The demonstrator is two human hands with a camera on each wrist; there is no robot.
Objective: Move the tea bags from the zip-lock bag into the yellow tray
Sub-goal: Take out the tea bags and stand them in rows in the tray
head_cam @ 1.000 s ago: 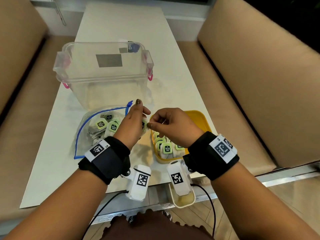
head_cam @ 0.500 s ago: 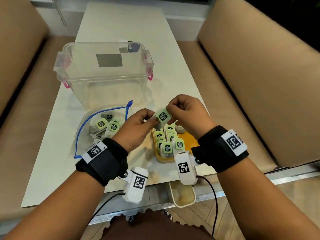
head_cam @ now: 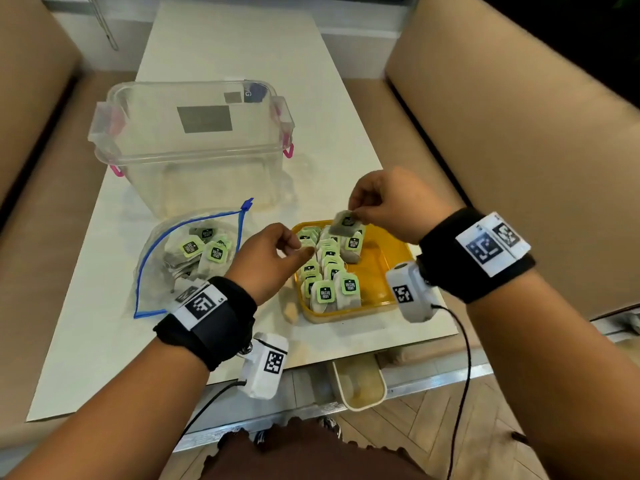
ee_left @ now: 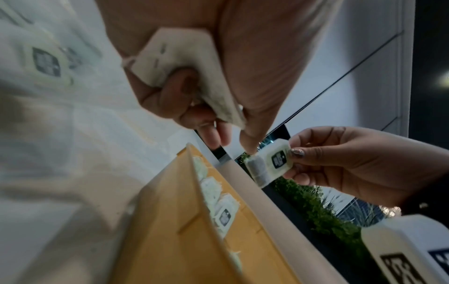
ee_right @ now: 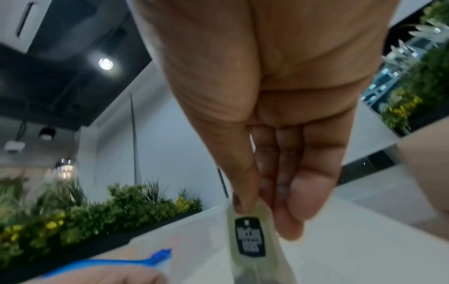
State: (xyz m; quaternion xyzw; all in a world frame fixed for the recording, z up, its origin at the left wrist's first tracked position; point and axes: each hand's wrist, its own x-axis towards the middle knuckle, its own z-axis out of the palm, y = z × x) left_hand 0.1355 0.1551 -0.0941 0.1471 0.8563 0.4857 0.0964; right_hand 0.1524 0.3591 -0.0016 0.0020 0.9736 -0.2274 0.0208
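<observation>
The zip-lock bag [head_cam: 162,271] with a blue seal lies open at left, with several green-tagged tea bags [head_cam: 204,249] inside. To its right the yellow tray [head_cam: 388,271] holds several tea bags [head_cam: 329,271] in rows on its left side. Over the tray's far part, my right hand [head_cam: 355,213] pinches one tea bag [head_cam: 346,225] by its top; the right wrist view shows its green tag [ee_right: 250,236] hanging below my fingers. My left hand [head_cam: 301,249] hovers at the tray's left edge. In the left wrist view its curled fingers hold another tea bag [ee_left: 184,73] in the palm.
A clear plastic box [head_cam: 194,143] with pink clips stands behind the zip-lock bag. Tan benches run along both sides of the white table [head_cam: 242,46]. A small cream container [head_cam: 362,386] sits below the table's near edge.
The hands met above the tray holding one tea bag together. They have since parted: my right hand carried it right, and my left hand dropped toward the tray's left edge.
</observation>
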